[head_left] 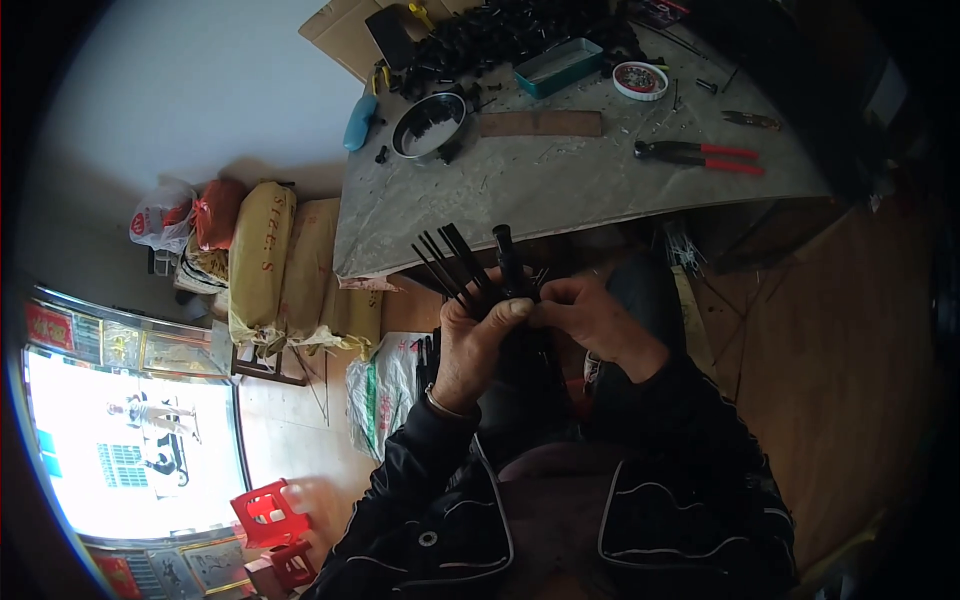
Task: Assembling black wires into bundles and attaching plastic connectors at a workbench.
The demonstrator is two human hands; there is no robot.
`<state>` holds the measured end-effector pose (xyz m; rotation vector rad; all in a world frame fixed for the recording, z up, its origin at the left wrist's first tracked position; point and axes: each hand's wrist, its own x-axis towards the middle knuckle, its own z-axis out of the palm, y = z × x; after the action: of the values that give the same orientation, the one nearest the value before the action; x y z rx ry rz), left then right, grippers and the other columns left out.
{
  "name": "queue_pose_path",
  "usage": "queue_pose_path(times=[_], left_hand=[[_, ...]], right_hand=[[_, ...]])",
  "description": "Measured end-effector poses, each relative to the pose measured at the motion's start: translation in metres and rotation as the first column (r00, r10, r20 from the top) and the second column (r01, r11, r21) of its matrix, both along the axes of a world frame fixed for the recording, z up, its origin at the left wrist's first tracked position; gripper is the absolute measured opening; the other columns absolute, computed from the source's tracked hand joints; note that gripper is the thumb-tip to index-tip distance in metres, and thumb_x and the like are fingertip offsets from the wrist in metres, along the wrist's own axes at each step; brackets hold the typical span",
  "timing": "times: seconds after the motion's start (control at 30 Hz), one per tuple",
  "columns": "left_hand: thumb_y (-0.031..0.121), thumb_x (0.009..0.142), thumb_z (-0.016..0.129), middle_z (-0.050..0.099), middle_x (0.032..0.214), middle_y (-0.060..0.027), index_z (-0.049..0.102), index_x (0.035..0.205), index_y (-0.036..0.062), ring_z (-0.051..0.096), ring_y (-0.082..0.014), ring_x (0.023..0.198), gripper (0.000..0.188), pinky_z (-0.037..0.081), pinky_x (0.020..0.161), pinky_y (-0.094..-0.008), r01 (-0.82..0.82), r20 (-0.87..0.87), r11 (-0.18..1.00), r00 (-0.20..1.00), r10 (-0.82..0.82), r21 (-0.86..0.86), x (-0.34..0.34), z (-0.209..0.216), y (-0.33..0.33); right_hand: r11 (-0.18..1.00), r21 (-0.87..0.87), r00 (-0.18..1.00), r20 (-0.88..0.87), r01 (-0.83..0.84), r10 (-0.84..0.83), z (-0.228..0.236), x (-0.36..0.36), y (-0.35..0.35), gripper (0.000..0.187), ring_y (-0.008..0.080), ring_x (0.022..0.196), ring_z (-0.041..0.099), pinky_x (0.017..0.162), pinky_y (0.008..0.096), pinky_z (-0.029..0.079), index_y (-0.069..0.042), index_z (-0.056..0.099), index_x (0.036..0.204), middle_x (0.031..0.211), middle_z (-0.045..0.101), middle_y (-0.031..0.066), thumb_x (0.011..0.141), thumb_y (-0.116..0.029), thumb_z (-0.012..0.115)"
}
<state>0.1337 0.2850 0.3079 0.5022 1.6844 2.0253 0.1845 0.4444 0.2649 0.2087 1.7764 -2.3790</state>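
Note:
My left hand (474,340) is closed around a bundle of slim black rods (445,262) that fan upward past its fingers. Beside them a thicker black shaft (507,255) with a rounded end stands nearly upright, with the left thumb pressed against its lower part. My right hand (598,318) touches the same bundle from the right, its thumb and forefinger pinched together. What lies between those fingertips is too small and dark to make out. Both hands are above my lap, just in front of the table's near edge.
On the grey table (400,220) are a metal bowl (459,113), red-handled pliers (700,157), a wooden strip (540,124), a teal tray (558,68), a round white dish (640,81) and a heap of black parts (480,45). Yellow sacks (262,265) stand at left, near red stools (270,515).

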Motion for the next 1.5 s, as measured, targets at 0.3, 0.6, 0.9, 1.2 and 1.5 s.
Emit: queue_pose_path(times=[0.3, 0.6, 0.9, 1.2, 1.5], left_hand=[[0.005, 0.084, 0.068, 0.068, 0.096, -0.0029, 0.064, 0.113, 0.0013, 0.061, -0.0098, 0.087, 0.03, 0.048, 0.083, -0.0249, -0.02, 0.123, 0.996, 0.992, 0.01, 0.085, -0.009, -0.003, -0.002], [0.01, 0.084, 0.069, 0.068, 0.099, -0.004, 0.062, 0.116, 0.0026, 0.062, -0.0114, 0.089, 0.033, 0.049, 0.084, -0.0263, 0.003, 0.116, 0.998, 0.993, -0.01, 0.06, -0.014, -0.007, 0.002], [0.007, 0.085, 0.068, 0.067, 0.098, -0.0052, 0.061, 0.114, 0.0032, 0.063, -0.0124, 0.088, 0.03, 0.051, 0.082, -0.0266, 0.004, 0.144, 0.985, 0.989, -0.029, 0.17, -0.012, -0.011, 0.006], [0.009, 0.087, 0.067, 0.067, 0.099, -0.0048, 0.062, 0.114, 0.0029, 0.062, -0.0125, 0.088, 0.028, 0.05, 0.082, -0.0264, -0.097, 0.14, 0.981, 0.987, 0.073, 0.17, -0.009, -0.014, 0.013], [0.011, 0.088, 0.065, 0.067, 0.099, -0.0071, 0.061, 0.114, 0.0019, 0.063, -0.014, 0.089, 0.028, 0.05, 0.083, -0.0276, -0.057, 0.077, 0.989, 0.996, 0.047, 0.14, -0.011, -0.013, 0.012]], right_hand=[[0.986, 0.152, 0.997, -0.043, 0.076, -0.07, 0.004, 0.0, -0.005, 0.029, 0.0038, 0.054, 0.048, 0.048, 0.021, 0.035, -0.005, 0.06, 0.071, 0.061, 0.054, -0.0029, 0.081, -0.028, 0.074], [0.977, 0.158, 0.988, -0.083, 0.144, -0.132, 0.004, -0.001, -0.009, 0.031, 0.0047, 0.052, 0.047, 0.047, 0.0213, 0.035, -0.004, 0.061, 0.072, 0.061, 0.054, -0.0014, 0.08, -0.03, 0.076], [0.99, 0.006, 0.99, -0.007, 0.141, -0.141, 0.001, 0.002, -0.003, 0.03, 0.0039, 0.053, 0.047, 0.047, 0.0215, 0.034, -0.004, 0.062, 0.073, 0.061, 0.054, -0.0025, 0.082, -0.03, 0.073], [0.942, 0.154, 0.945, -0.19, 0.297, -0.267, -0.007, -0.001, -0.016, 0.031, 0.0075, 0.056, 0.05, 0.051, 0.0254, 0.039, 0.0, 0.063, 0.075, 0.059, 0.054, 0.0017, 0.084, -0.029, 0.071], [0.957, 0.219, 0.974, -0.159, 0.192, -0.159, 0.0, -0.001, 0.0, 0.023, 0.0055, 0.054, 0.054, 0.048, 0.0213, 0.041, -0.002, 0.061, 0.077, 0.064, 0.059, 0.0004, 0.087, -0.021, 0.068]])
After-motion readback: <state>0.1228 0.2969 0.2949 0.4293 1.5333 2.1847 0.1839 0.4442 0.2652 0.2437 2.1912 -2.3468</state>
